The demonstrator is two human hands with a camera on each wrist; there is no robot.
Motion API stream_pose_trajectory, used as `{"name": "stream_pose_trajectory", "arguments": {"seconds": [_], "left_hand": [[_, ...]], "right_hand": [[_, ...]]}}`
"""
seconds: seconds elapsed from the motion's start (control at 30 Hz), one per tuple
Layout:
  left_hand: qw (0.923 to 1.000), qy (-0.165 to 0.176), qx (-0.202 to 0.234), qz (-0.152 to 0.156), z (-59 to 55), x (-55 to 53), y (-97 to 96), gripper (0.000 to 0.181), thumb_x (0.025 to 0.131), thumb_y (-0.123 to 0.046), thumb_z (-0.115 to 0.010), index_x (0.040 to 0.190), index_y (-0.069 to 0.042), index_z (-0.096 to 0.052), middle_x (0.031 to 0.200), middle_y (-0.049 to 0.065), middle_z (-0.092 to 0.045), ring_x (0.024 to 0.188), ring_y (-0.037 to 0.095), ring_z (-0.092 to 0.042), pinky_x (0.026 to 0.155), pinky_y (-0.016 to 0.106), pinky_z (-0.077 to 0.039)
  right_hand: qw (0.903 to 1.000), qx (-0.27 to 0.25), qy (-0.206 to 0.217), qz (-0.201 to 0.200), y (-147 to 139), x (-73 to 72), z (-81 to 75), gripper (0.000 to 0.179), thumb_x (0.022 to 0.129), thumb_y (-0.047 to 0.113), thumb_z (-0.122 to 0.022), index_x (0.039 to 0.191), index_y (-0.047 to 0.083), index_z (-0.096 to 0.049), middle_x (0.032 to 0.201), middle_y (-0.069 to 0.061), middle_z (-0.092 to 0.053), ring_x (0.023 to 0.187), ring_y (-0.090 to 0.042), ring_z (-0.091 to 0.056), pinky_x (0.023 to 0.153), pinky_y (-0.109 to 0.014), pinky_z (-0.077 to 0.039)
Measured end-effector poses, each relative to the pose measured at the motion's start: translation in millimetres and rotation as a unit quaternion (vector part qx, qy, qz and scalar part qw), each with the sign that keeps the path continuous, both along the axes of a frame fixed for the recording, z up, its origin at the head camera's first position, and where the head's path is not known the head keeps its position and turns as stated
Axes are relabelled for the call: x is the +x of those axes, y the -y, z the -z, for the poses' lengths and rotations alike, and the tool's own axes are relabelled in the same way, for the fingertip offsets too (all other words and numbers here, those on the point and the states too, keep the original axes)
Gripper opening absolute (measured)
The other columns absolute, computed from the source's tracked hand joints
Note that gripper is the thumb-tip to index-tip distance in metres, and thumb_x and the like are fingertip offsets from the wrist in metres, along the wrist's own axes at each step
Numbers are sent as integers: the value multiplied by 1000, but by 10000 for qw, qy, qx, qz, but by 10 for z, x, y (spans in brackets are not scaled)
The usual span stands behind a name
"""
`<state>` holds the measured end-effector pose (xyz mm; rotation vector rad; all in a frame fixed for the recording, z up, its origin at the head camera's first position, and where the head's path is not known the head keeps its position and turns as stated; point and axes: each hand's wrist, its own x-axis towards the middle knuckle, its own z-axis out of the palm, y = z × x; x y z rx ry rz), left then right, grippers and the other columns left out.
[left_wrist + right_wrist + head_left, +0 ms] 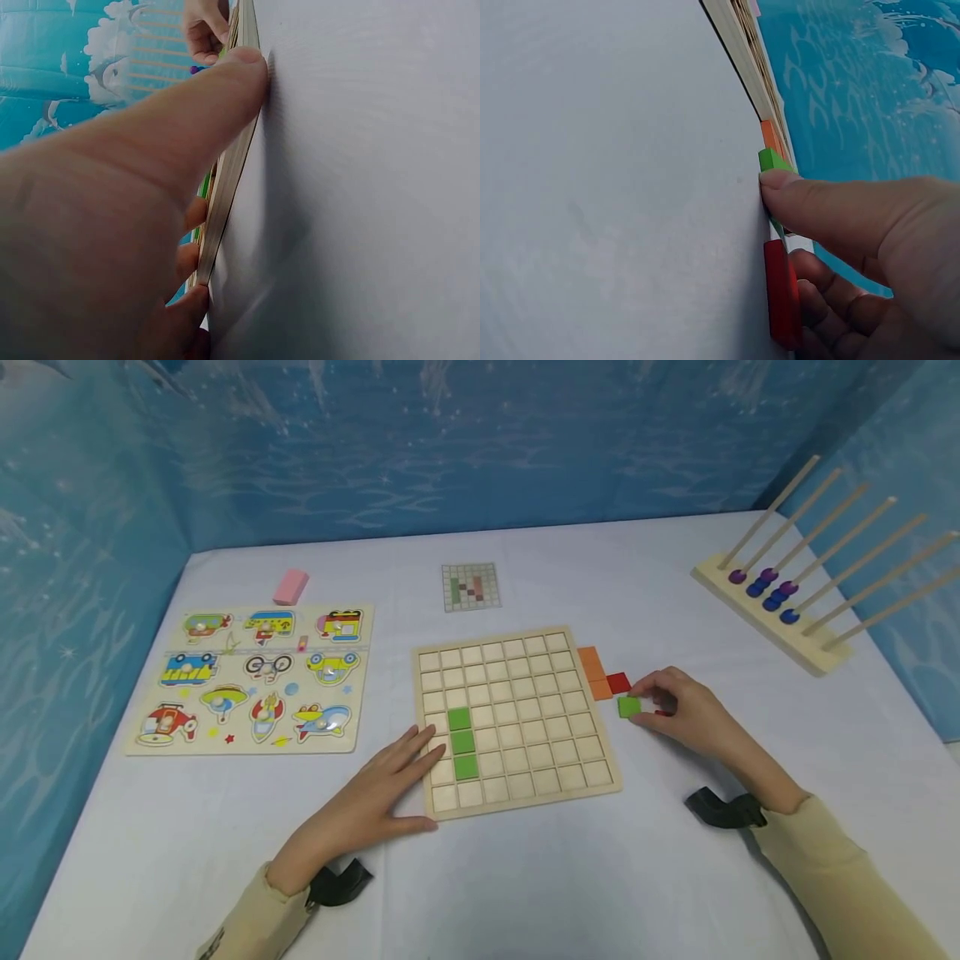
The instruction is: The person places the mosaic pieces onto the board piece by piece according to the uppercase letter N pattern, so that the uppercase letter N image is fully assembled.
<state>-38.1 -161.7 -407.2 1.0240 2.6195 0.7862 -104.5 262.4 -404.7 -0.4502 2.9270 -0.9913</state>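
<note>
A wooden grid board lies in the middle of the table, with three green square tiles in one column near its left side. My left hand rests on the board's left edge, fingers extended over the rim and thumb by the near corner. To the right of the board, my right hand pinches another green tile between thumb and fingers. A red tile lies by the curled fingers in the right wrist view. Orange tiles and another red tile sit between the board and this hand.
Behind the board lies a small pattern card with a coloured grid. A vehicle peg puzzle is at left, a pink block behind it. At the back right stands a wooden rack with tall pegs and purple and blue beads.
</note>
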Motion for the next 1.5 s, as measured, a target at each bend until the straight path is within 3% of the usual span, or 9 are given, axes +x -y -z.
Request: {"name": "stream_pose_trajectory", "arguments": {"seconds": [0.13,0.4,0.6,0.73,0.83,0.97,1.07,1.23,1.5], "left_hand": [[10000,-5,13,-3,-1,1,-2,88,79,-43,-73,148,-12,-29,155,4,-11,140,22,-5,108,45,-18],[10000,-11,29,-4,6,3,-1,88,79,-44,-73,148,-12,-28,155,3,-10,140,22,-4,108,45,-18],[10000,-44,21,-24,10,9,-4,87,79,-43,-73,148,-12,-30,155,3,-11,140,22,-5,108,46,-18],[9999,-117,2,-28,14,9,-15,84,80,-41,-73,147,-12,-31,155,4,-12,140,22,-6,107,46,-19],[9998,-186,-49,-47,21,11,-16,84,79,-40,-73,147,-12,-32,155,4,-13,140,22,-6,107,46,-21],[9996,-261,-65,-79,24,11,-13,84,78,-39,-74,146,-12,-33,155,4,-15,140,22,-8,106,46,-23],[9996,-281,-17,-73,23,7,-16,83,78,-38,-74,146,-11,-34,154,4,-16,140,23,-9,105,47,-24],[9996,-287,27,-75,20,-1,-13,83,77,-37,-74,145,-11,-35,154,5,-17,139,23,-11,105,47,-25],[9996,-253,0,-86,24,-2,-6,83,77,-38,-75,146,-12,-35,154,4,-16,140,22,-9,106,46,-24]], "right_hand": [[9999,-122,30,26,8,12,-17,30,73,-3,-77,98,2,-61,90,-8,-55,80,-22,-46,67,-15,-39],[9990,-307,293,115,7,-39,-175,14,82,1,-70,91,4,-60,78,-5,-57,70,-22,-50,55,-20,-43],[9926,-1117,473,-1,203,-230,-420,11,88,3,-64,98,-1,-61,86,-10,-63,75,-24,-61,64,-20,-50],[9777,-1963,753,-30,526,-367,-591,15,90,8,-63,102,-2,-60,89,-12,-63,80,-27,-63,70,-26,-52],[9594,-2630,929,-413,831,-471,-649,18,91,7,-61,104,-5,-58,90,-16,-62,79,-25,-64,71,-31,-53],[9335,-3248,1225,-903,1250,-587,-630,17,92,2,-58,105,-8,-57,90,-19,-61,80,-30,-64,74,-40,-52],[9244,-3344,1514,-1034,1509,-638,-550,15,92,1,-57,105,-7,-57,89,-18,-61,83,-39,-62,76,-46,-51],[9277,-3050,1766,-1230,1791,-676,-345,11,91,0,-58,100,-5,-59,85,-16,-62,81,-38,-63,73,-43,-52],[9607,-1764,1504,-1523,1941,-661,-138,4,91,4,-60,94,4,-62,78,-6,-63,67,-16,-64,62,-30,-51]]}}
